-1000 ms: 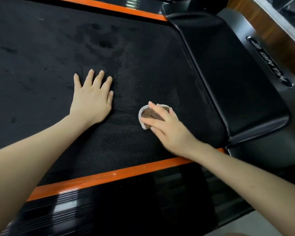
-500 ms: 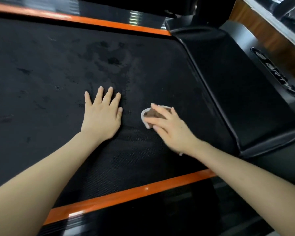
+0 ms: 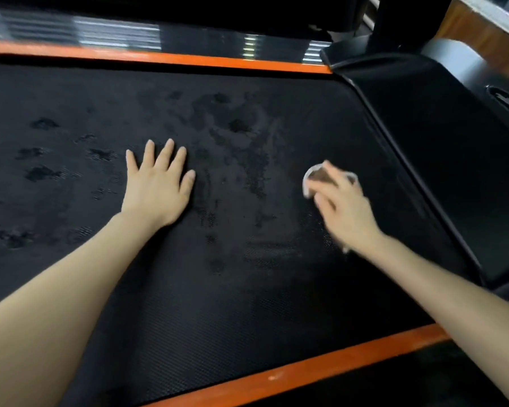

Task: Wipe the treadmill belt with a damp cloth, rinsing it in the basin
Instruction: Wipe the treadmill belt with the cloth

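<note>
The black treadmill belt fills the view, with dark wet patches across its far and left parts. My left hand lies flat on the belt with fingers spread. To its right, my right hand presses a small brown cloth with a white edge against the belt; the cloth shows only past the fingertips, and the hand is motion-blurred. The basin is not in view.
Orange side strips run along the near and far edges of the belt. The black motor cover rises at the right. A wooden surface shows at the top right corner.
My right hand has slid the cloth to the right across the belt, away from my left hand. The left hand stays flat in place. The camera view has shifted.
</note>
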The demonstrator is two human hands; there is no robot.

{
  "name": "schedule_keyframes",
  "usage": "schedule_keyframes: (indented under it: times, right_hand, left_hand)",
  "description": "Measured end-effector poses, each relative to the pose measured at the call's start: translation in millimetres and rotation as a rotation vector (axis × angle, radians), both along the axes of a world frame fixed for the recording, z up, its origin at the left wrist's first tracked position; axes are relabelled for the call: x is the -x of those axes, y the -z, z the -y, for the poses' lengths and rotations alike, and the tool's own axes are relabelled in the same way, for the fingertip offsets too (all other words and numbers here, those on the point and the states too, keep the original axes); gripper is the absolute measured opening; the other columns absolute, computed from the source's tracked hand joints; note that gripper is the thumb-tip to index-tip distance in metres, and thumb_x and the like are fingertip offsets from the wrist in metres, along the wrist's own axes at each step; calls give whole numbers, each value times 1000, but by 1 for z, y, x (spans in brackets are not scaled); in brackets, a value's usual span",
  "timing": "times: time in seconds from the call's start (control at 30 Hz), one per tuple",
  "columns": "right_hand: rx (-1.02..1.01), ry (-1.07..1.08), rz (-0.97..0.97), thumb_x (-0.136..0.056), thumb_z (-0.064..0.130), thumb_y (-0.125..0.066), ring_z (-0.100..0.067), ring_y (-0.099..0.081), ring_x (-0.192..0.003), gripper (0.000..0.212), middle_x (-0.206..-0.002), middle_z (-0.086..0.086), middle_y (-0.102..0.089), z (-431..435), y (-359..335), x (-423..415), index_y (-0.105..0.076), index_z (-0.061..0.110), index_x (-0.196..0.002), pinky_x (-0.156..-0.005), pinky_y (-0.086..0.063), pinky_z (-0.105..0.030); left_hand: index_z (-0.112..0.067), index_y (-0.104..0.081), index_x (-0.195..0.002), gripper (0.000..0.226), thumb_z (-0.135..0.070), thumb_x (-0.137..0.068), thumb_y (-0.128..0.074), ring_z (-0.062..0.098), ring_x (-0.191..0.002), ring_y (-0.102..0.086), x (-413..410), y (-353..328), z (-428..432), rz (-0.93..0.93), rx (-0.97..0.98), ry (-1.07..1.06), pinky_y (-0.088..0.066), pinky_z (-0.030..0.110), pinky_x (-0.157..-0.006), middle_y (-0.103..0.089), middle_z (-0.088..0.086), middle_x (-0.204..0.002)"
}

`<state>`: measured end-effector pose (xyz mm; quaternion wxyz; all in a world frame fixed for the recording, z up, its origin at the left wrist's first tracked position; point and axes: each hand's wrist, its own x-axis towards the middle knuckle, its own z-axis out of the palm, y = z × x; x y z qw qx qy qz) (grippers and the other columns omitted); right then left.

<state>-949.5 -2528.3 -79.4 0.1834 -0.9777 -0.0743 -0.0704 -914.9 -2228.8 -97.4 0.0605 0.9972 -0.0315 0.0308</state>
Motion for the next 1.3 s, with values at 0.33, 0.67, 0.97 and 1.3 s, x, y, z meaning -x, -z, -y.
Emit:
schedule_keyframes:
  times: [0.33,0.67,0.97,1.3]
  right_hand:
    - [22,-441,-77,-91,16,-46,-29,-35,-135,29,-148,-11,-38,-40,3,-15,-67,24,-109,-109,-16,-64]
    - [29,-514,-66,-88,18,-43,-33,-39,-121,28,-142,-10,-44,-94,7,-4,-66,26,-101,-105,-31,-55]
    - [7,-63,-40,-98,18,-44,-27,-24,-141,31,-154,-2,-28,-79,9,-155,-63,28,-119,-115,-4,-57]
    - [16,-85,-15,-98,18,-44,-29,-25,-139,32,-153,-1,-29,-78,11,-151,-62,29,-122,-116,-5,-55]
  left_hand:
    - [-11,-33,-145,70,-48,-91,-9,41,-140,-19,0,8,-1,27,20,27,-10,60,-112,-30,14,-152]
    - [-12,-37,-143,68,-47,-91,-12,39,-140,-22,-3,7,-3,15,45,21,-13,60,-112,-34,13,-150]
    - [-12,-39,-143,68,-49,-92,-12,38,-140,-24,-2,7,-3,13,42,29,-13,59,-112,-36,12,-149]
    - [-17,-32,-146,53,-41,-99,-25,34,-142,-17,-65,-10,-30,25,-57,-7,-1,60,-112,-29,7,-154]
